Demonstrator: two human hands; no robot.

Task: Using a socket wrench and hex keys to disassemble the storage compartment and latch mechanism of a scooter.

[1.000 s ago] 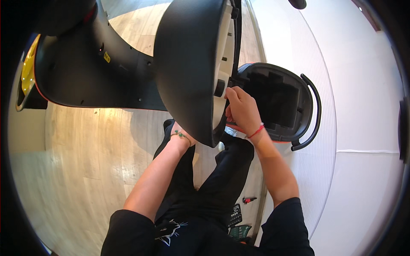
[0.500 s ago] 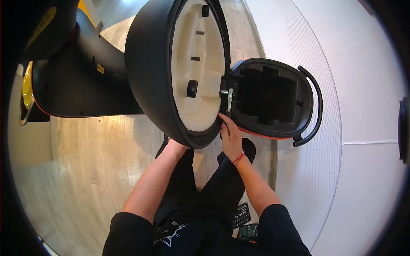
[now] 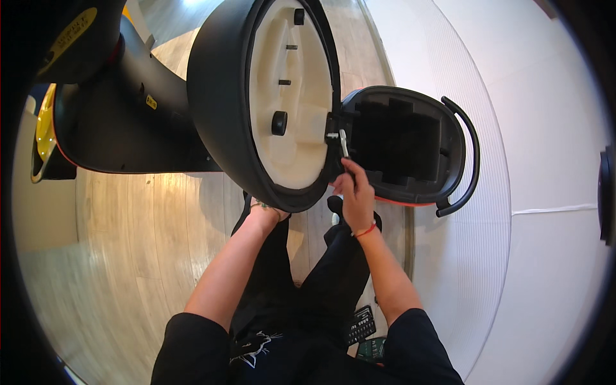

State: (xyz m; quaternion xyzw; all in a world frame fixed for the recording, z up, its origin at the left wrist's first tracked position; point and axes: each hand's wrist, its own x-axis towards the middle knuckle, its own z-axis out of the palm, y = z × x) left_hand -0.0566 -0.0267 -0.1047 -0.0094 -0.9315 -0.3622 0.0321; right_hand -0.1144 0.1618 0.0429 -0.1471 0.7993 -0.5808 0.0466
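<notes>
A black scooter seat (image 3: 215, 102) stands tipped up, its pale underside (image 3: 298, 151) turned to the right. At its hinge sits a silver ratchet wrench (image 3: 343, 141), its head against a bolt fitting. My right hand (image 3: 358, 199) is closed on the wrench's dark handle end, fingers bent. My left hand (image 3: 272, 213) is at the seat's lower edge, touching it from below; its fingers are hidden behind the seat. Beside the hinge lies the open black storage compartment (image 3: 454, 135) of the scooter.
The black scooter body (image 3: 147, 144) extends to the left. A black grab rail (image 3: 473, 154) curves round the compartment's right end. On the wooden floor (image 3: 128, 256) by my right leg lie a black tool case (image 3: 361, 325) and a green item (image 3: 371, 350). A white platform (image 3: 468, 256) borders the right.
My right hand has shifted slightly up and right, its fingers now more bent at the wrench handle. The seat and compartment appear slightly higher and left in view.
</notes>
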